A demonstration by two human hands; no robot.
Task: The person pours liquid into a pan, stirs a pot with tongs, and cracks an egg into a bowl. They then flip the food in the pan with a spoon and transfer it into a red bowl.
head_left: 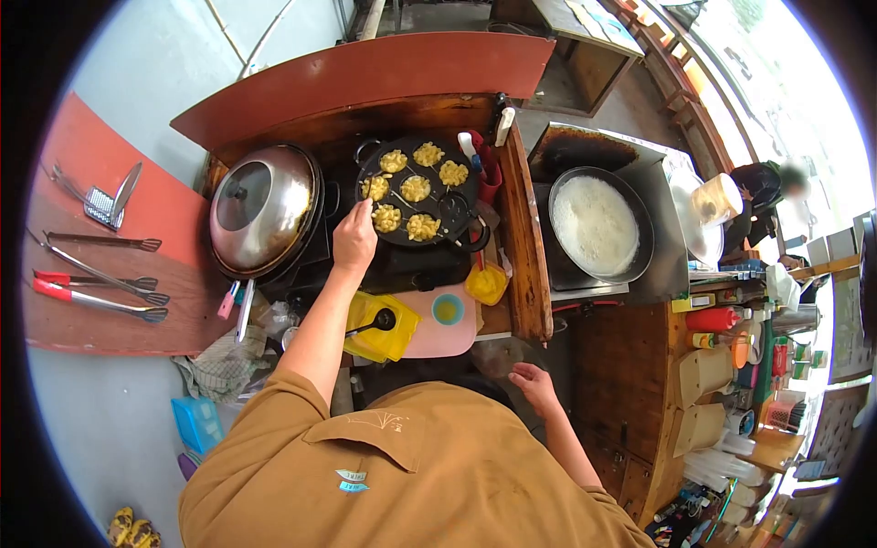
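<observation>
A black round molded pan (440, 176) sits on the stove, its wells holding several chunky yellow lumps (416, 189). One well at the pan's right side (453, 208) shows bare black. My left hand (354, 239) is at the pan's left edge, fingers pinched together beside the lumps; what they hold, if anything, cannot be made out. Low on the right, my right hand (534, 387) has its fingers apart, close to a clear plastic bag or container (501, 356). Between my arms stand a yellow tub (399, 340) with a black ladle (384, 319) and a blue cup (448, 309).
A lidded wok (265, 212) stands left of the pan. Right of the wooden partition (528, 228) a large pan (596, 224) holds pale, bubbly liquid. Tongs (100, 300) hang on the left wall. Another person (760, 187) is at the far right, beyond crowded shelves.
</observation>
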